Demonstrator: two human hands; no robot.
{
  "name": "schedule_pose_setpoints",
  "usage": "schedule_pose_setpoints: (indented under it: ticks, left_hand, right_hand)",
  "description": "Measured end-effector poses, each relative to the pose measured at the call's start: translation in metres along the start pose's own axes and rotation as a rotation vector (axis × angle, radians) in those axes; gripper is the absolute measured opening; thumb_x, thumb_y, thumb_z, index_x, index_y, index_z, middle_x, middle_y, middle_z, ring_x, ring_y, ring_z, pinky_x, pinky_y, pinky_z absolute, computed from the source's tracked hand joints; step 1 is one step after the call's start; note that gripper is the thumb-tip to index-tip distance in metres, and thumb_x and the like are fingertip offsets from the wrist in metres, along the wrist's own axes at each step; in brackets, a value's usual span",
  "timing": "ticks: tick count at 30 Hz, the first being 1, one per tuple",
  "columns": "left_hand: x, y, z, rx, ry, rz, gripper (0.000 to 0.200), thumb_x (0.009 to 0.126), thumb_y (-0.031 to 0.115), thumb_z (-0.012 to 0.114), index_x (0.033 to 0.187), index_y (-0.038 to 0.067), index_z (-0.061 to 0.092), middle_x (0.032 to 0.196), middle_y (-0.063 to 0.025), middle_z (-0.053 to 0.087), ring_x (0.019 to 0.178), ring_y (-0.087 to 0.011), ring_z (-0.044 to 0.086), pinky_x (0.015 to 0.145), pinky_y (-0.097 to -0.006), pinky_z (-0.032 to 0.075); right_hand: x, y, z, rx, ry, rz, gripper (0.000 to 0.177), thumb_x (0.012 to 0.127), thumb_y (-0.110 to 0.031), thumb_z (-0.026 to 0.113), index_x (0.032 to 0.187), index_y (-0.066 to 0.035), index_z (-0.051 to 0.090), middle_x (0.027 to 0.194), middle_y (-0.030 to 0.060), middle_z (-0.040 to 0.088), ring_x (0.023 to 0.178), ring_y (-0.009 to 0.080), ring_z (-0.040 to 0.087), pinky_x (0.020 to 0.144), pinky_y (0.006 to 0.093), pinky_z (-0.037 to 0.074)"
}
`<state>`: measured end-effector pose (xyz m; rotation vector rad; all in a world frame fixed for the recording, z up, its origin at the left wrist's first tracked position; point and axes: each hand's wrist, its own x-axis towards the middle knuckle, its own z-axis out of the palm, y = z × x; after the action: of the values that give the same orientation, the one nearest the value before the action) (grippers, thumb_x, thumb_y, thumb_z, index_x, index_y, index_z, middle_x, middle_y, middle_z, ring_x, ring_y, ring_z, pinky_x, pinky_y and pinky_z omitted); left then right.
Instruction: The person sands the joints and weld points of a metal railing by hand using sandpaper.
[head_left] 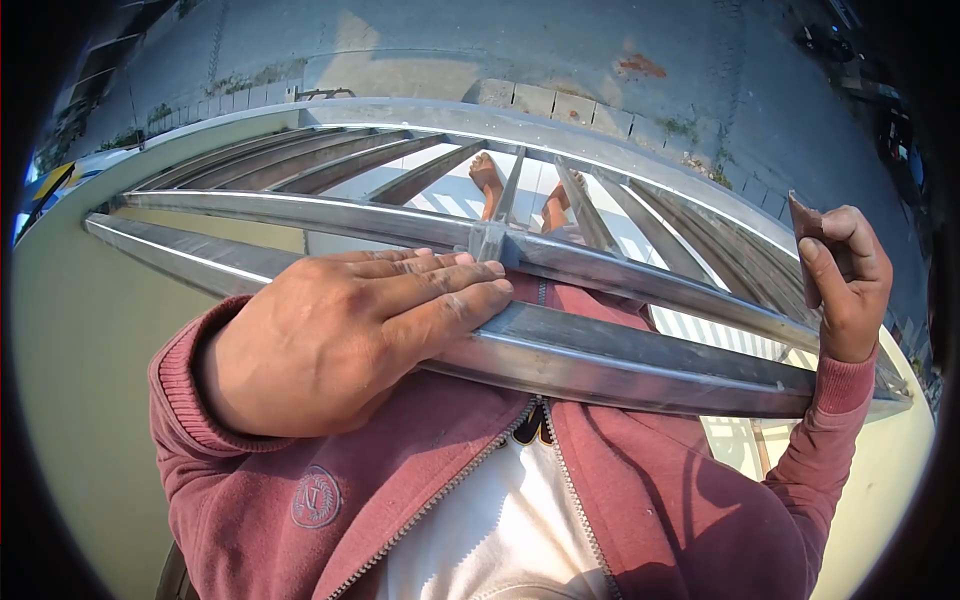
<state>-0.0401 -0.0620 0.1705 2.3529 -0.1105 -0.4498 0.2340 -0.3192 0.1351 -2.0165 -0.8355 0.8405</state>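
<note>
The left hand (340,335) lies flat and open, fingers stretched over a bar of the grille (640,360) across the lap, probably to steady it, while the right hand (848,285) is raised at the bar's end, pinching a brown piece (806,222).

Grey concrete ground (560,50) fills the top of view, with 1 reddish stain (640,66) on it. A row of pale bricks (560,105) edges the concrete, with weeds (235,85) along the cracks near it and more at the right end. Below lies a white ribbed floor (450,195) in sunlight. A pale yellow surface (70,330) covers the left side. 1 blue-and-yellow object (45,185) sits at the far left edge, too cut off to name. A dark object (825,40) lies top right, blurred. 1 thin wooden strip (760,450) lies lower right.
</note>
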Motion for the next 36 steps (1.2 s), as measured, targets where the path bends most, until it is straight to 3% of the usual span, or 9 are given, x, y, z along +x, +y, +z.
schedule_pose_setpoints:
  ticks: [4,9,12,13,15,22,30,33,36]
  left_hand:
    - [0.022,-0.018,-0.02,-0.218,-0.324,-0.115,0.055,0.064,0.006,0.065,0.118,-0.003,0.053,0.107,-0.019,0.062,0.095,-0.033,0.062,0.083,-0.0361,0.051]
    - [0.002,-0.009,-0.021,-0.181,-0.037,0.087,0.042,0.066,0.004,0.067,0.107,-0.003,0.061,0.1,-0.0206,0.064,0.089,-0.031,0.065,0.078,-0.0365,0.054]
    - [-0.026,-0.029,-0.047,-0.419,0.051,0.392,0.039,0.066,0.008,0.07,0.102,-0.004,0.063,0.099,-0.0188,0.065,0.09,-0.0285,0.066,0.086,-0.0411,0.05]
    - [-0.026,-0.026,-0.05,-0.42,0.044,0.386,0.039,0.066,0.008,0.07,0.102,-0.004,0.063,0.099,-0.0188,0.065,0.09,-0.0285,0.066,0.086,-0.0411,0.05]
    - [-0.024,-0.019,-0.053,-0.249,0.018,-0.015,0.043,0.066,0.011,0.07,0.105,-0.003,0.061,0.1,-0.0191,0.064,0.091,-0.0306,0.064,0.086,-0.0412,0.05]
    - [0.007,-0.018,-0.018,-0.249,-0.184,-0.002,0.057,0.066,0.021,0.072,0.115,-0.004,0.056,0.111,-0.0207,0.06,0.106,-0.0356,0.057,0.092,-0.0414,0.046]
    - [0.001,-0.003,0.001,-0.007,-0.009,-0.074,0.059,0.059,0.013,0.067,0.116,0.004,0.056,0.111,-0.0138,0.062,0.099,-0.0303,0.061,0.088,-0.0386,0.049]
    - [0.004,0.006,0.018,0.126,0.071,-0.167,0.04,0.06,0.009,0.061,0.099,0.002,0.06,0.1,-0.011,0.064,0.091,-0.0265,0.062,0.079,-0.0353,0.05]
    - [0.01,0.019,0.02,0.161,0.087,-0.289,0.02,0.05,0.013,0.064,0.066,0.001,0.063,0.065,-0.0124,0.061,0.061,-0.0293,0.062,0.053,-0.0388,0.05]
  right_hand:
    - [0.004,0.0,-0.004,-0.031,-0.032,0.04,0.008,0.08,0.001,0.061,0.085,0.0,0.055,0.078,0.0007,0.05,0.07,0.0057,0.047,0.064,0.0179,0.037]
    - [0.007,0.005,-0.009,-0.15,-0.025,-0.098,0.009,0.079,0.002,0.061,0.086,0.002,0.055,0.08,0.0045,0.052,0.077,0.0108,0.052,0.073,0.0219,0.042]
    - [0.005,0.0,-0.009,-0.178,-0.001,-0.123,0.01,0.079,0.003,0.061,0.086,0.002,0.055,0.081,0.0053,0.052,0.077,0.0119,0.052,0.074,0.0227,0.042]
    - [0.005,-0.002,-0.009,-0.169,-0.002,-0.12,0.01,0.079,0.003,0.061,0.086,0.002,0.055,0.081,0.0053,0.052,0.077,0.0119,0.052,0.074,0.0227,0.042]
    - [0.006,-0.006,-0.009,-0.172,-0.003,-0.197,0.011,0.078,0.004,0.06,0.087,0.002,0.055,0.082,0.0065,0.053,0.076,0.0129,0.052,0.072,0.0232,0.042]
    - [0.01,-0.01,-0.007,-0.255,-0.038,-0.291,0.012,0.075,0.004,0.062,0.085,0.003,0.056,0.077,0.0076,0.054,0.07,0.0131,0.05,0.064,0.0235,0.04]
    - [0.009,-0.014,0.001,-0.223,-0.07,-0.241,0.011,0.072,0.003,0.063,0.079,0.003,0.054,0.071,0.0073,0.053,0.064,0.0127,0.048,0.06,0.0225,0.039]
    - [0.006,-0.009,0.003,-0.183,-0.122,-0.137,0.01,0.072,0.001,0.063,0.076,0.002,0.054,0.069,0.0065,0.052,0.063,0.0122,0.048,0.059,0.0222,0.039]
    - [0.011,0.02,-0.003,-0.062,-0.206,-0.019,0.01,0.075,-0.002,0.063,0.078,0.0,0.053,0.07,0.0008,0.05,0.065,0.0078,0.045,0.059,0.0204,0.038]
